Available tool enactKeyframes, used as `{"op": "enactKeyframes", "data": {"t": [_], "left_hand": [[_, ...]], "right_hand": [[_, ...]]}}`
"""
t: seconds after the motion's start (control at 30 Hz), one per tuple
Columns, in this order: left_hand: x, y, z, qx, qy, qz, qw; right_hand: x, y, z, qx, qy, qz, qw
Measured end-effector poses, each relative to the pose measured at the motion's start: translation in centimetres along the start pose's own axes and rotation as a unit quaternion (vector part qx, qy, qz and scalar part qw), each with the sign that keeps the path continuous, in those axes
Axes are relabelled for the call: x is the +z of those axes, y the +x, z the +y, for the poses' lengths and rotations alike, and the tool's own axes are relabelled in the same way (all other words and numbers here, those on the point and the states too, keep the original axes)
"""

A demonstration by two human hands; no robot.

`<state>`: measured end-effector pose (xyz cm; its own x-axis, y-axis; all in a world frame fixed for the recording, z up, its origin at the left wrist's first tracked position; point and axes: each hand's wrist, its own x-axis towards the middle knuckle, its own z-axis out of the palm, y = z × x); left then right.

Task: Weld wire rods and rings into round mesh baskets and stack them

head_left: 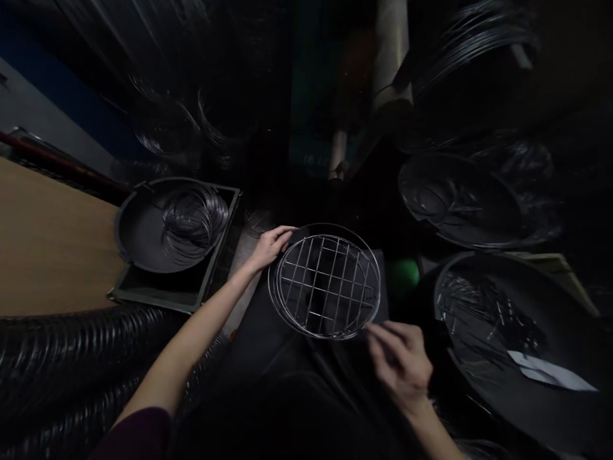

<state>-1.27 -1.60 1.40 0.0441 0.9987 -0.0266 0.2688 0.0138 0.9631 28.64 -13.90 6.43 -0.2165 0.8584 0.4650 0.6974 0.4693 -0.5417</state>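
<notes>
A round wire grid rack (325, 281) with a double ring rim lies flat on a dark surface in front of me. My left hand (271, 246) grips its upper left rim, fingers curled over the wire. My right hand (400, 361) hovers just below the rack's lower right edge, fingers bent and pinched together; what they hold, if anything, is too small and dim to make out.
A dark basin (143, 233) with loose wire rings (194, 217) sits in a crate at left beside a wooden tabletop (48, 249). Two dark pans (460, 201) (502, 319) with short wire pieces stand at right. Stacked rings (71, 364) fill the lower left.
</notes>
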Motion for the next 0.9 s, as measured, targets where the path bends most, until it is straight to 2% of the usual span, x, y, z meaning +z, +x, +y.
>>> {"op": "enactKeyframes", "data": {"t": [0.03,0.1,0.13,0.2,0.27,0.4,0.47,0.57,0.67,0.77,0.83,0.9], "left_hand": [[0.4,0.5,-0.1,0.007,0.013,-0.040,0.999],[0.5,1.2,-0.2,0.014,0.035,-0.109,0.993],[0.3,1.5,-0.2,0.012,0.042,-0.139,0.989],[-0.2,1.9,-0.2,-0.001,0.058,-0.188,0.980],[-0.6,2.3,0.0,-0.009,0.083,-0.218,0.972],[-0.6,2.6,0.1,0.023,0.131,-0.226,0.965],[-0.2,2.5,0.0,0.033,0.157,-0.209,0.965],[0.5,2.0,-0.6,0.030,0.188,-0.157,0.969],[1.3,1.5,-1.7,0.054,0.127,-0.117,0.983],[2.0,1.0,-2.7,0.060,0.055,-0.087,0.993],[2.4,0.7,-3.3,0.057,0.046,-0.083,0.994],[2.5,0.6,-3.7,0.068,0.043,-0.092,0.993]], "right_hand": [[-0.1,-0.3,0.6,0.106,0.007,0.026,0.994],[0.0,-0.6,1.6,0.285,0.026,0.020,0.958],[0.3,-0.7,2.1,0.342,0.041,-0.003,0.939],[1.0,-0.6,2.9,0.399,0.073,-0.059,0.912],[1.8,-0.4,3.4,0.418,0.099,-0.093,0.898],[2.5,-0.3,3.4,0.439,0.134,-0.087,0.884],[2.6,-0.5,3.1,0.436,0.142,-0.091,0.884],[2.6,-1.0,2.9,0.429,0.095,-0.139,0.887],[3.2,-1.7,3.0,0.420,0.039,-0.169,0.891],[4.0,-2.7,2.9,0.393,0.031,-0.115,0.912],[4.4,-3.6,2.4,0.377,0.000,-0.050,0.925],[4.4,-4.6,1.5,0.357,-0.043,-0.011,0.933]]}}
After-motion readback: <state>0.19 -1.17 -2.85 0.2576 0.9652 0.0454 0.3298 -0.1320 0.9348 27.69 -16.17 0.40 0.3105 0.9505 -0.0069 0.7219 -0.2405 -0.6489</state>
